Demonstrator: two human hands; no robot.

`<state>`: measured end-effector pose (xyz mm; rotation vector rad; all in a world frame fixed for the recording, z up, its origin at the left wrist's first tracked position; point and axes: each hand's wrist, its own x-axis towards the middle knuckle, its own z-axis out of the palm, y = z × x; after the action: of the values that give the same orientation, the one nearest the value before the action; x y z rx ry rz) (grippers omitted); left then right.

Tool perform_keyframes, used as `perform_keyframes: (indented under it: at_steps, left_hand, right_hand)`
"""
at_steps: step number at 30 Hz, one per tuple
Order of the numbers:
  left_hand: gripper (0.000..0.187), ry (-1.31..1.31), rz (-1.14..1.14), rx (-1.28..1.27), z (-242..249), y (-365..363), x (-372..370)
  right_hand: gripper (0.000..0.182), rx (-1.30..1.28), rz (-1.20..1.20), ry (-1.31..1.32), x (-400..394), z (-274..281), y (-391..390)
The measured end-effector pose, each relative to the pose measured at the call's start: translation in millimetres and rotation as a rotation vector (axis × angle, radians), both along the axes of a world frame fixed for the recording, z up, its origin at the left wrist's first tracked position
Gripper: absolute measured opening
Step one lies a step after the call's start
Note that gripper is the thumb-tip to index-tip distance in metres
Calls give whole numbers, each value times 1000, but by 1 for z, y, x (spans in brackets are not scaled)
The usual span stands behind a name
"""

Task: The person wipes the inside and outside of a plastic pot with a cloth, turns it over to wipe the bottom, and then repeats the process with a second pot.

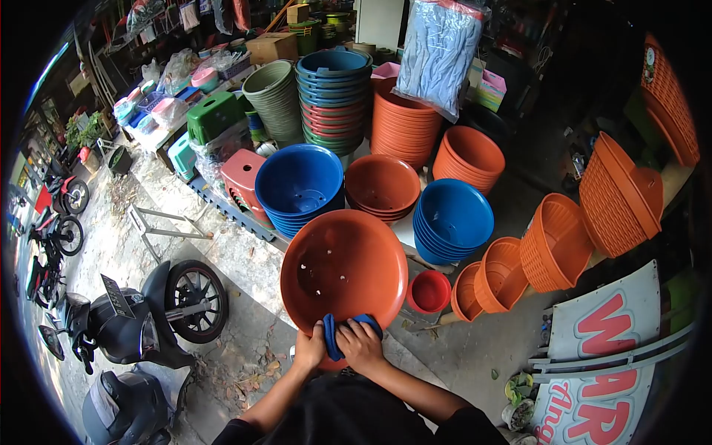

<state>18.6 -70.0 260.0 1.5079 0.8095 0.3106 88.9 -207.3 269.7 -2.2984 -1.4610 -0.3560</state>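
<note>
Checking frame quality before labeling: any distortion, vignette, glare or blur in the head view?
Head view: strong fisheye curvature with black vignette at the corners; even daylight, no harsh glare; shop interior at top right falls dark; centre sharp on the terracotta plastic basin, blue cloth, left hand and right hand; motorbike at the edge is stretched.

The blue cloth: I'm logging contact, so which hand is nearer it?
Right. The right hand presses on the blue cloth at the terracotta basin's rim; the left hand holds the rim beside it.

The white signboard point(608, 348) shows red letters "W", "AR"; below, partly "An".
</note>
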Motion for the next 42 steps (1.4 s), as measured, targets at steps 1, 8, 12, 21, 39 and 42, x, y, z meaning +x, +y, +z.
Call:
perform_keyframes:
  at_steps: [1, 8, 12, 21, 39, 42]
  left_hand:
    - [28, 1, 14, 46, -5, 2, -3]
    - [23, 99, -110, -47, 36, 14, -9]
    - [23, 169, -242, 43, 30, 36, -11]
    - [25, 195, -235, -65, 74, 35, 7]
    - [33, 210, -311, 241, 70, 67, -10]
    - [39, 260, -421, 310, 85, 83, -13]
  right_hand:
    - [32, 3, -1, 1, -4, 3, -1]
    - [35, -69, 129, -36, 15, 11, -30]
    - [36, -97, 240, -141, 35, 16, -45]
    - [55, -220, 261, 20, 44, 75, -45]
    - [61, -389, 319, 295, 47, 61, -48]
    - [47, -291, 373, -45, 69, 41, -70]
